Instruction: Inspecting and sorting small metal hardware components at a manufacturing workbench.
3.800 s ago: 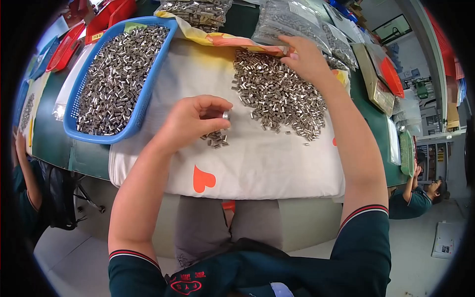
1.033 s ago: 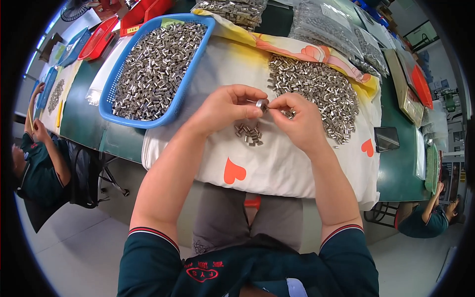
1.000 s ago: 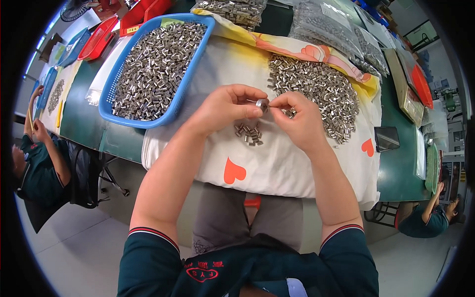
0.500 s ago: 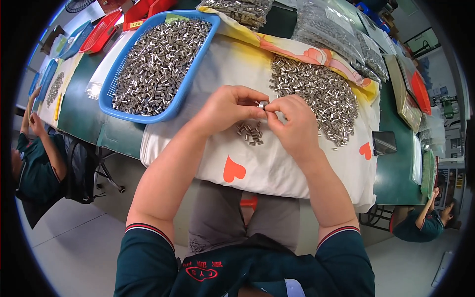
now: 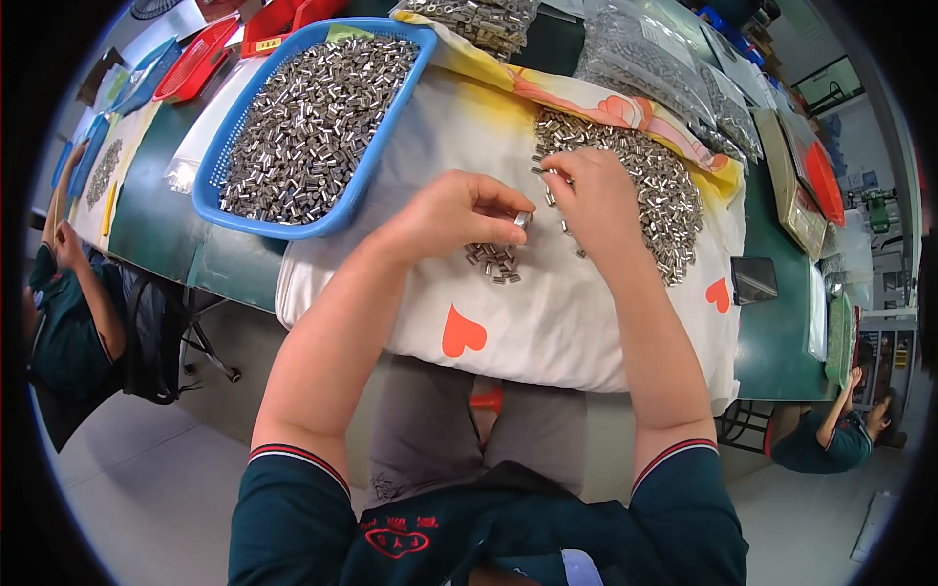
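Observation:
My left hand (image 5: 469,210) is closed, with a short silvery metal ring (image 5: 522,220) pinched between thumb and fingers. Under that hand lies a small group of loose metal sleeves (image 5: 496,264) on the white cloth. My right hand (image 5: 594,195) is at the left edge of a large pile of small metal sleeves (image 5: 660,190). Its thumb and fingers are pinched together, and a small metal sleeve (image 5: 538,170) shows at their tips. The hand covers part of the pile.
A blue basket (image 5: 207,186) full of metal sleeves stands at the left. The white cloth (image 5: 576,342) has a patterned edge folded behind the pile. Plastic bags of parts (image 5: 650,54) lie at the back, and a dark flat object (image 5: 754,280) at the right. Co-workers sit at both sides.
My right hand has moved away from the left hand, up and right to the pile's edge. My left hand stays nearly in place, still holding the metal ring.

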A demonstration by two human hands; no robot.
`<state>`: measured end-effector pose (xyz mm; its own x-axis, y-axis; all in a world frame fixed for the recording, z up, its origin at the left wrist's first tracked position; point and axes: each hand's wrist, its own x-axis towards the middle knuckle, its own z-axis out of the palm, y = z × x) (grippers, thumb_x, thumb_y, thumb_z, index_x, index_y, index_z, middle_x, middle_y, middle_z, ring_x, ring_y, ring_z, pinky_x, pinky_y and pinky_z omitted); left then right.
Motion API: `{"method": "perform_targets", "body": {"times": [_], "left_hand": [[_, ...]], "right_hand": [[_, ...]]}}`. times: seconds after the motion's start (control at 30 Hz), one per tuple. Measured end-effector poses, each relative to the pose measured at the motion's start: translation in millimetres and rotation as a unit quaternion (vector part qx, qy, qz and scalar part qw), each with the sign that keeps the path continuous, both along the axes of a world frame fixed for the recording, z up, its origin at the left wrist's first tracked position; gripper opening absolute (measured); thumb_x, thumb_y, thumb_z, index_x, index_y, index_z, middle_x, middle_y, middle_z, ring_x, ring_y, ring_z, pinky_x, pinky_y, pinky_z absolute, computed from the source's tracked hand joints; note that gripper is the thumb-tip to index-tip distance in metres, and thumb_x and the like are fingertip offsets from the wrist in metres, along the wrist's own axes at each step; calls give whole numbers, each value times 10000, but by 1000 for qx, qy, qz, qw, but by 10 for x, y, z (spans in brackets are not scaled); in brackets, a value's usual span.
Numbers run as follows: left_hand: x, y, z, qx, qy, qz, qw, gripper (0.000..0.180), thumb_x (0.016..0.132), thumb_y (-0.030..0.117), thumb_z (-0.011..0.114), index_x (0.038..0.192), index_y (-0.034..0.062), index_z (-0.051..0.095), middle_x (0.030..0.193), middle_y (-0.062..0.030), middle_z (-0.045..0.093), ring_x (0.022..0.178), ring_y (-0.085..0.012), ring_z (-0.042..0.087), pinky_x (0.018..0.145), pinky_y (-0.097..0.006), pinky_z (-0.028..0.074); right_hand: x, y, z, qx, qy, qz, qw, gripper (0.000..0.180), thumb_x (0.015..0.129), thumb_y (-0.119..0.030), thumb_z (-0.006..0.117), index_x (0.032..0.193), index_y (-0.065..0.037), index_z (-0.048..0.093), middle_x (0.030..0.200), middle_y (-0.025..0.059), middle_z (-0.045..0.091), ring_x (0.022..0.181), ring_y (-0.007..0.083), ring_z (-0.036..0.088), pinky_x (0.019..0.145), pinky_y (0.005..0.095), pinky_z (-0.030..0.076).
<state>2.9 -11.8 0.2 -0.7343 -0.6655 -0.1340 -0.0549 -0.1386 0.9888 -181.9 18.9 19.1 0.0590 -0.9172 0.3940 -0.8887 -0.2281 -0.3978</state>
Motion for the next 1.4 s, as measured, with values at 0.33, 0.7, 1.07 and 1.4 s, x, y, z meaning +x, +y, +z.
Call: {"method": "perform_targets", "body": {"times": [0.33, 0.7, 1.07, 1.4], "left_hand": [[0, -21, -53, 40, 41, 41, 998, 303, 734, 37, 658, 1017, -33, 575, 881, -62, 618, 777, -87, 578, 680, -212, 480], [-15, -27, -12, 67, 59, 50, 995, 317, 740, -3, 625, 1047, -32, 557, 893, -48, 605, 788, -93, 579, 710, -220, 474], [-29, 19, 0, 54, 40, 69, 995, 316, 738, 5, 637, 1043, -36, 563, 880, -59, 616, 775, -85, 579, 677, -211, 476], [-16, 2, -39, 24, 17, 34, 999, 299, 728, 50, 670, 1004, -33, 588, 879, -59, 625, 776, -83, 580, 673, -204, 473]], "right_hand": [[158, 52, 13, 1, -19, 15, 1000, 69, 717, -97, 573, 735, -48, 618, 745, 80, 590, 747, 234, 548, 667, 344, 433], [137, 339, 50, 110, -271, 57, 955, 85, 720, -40, 591, 801, -31, 615, 756, 42, 598, 704, 126, 579, 621, 244, 456], [229, 351, -11, -74, -77, 79, 991, 92, 681, -45, 621, 771, -42, 604, 729, 63, 589, 714, 215, 563, 636, 289, 449], [34, 313, 57, 101, -252, 49, 961, 76, 703, -86, 623, 765, -43, 614, 722, 65, 591, 707, 206, 554, 617, 293, 439]]}}
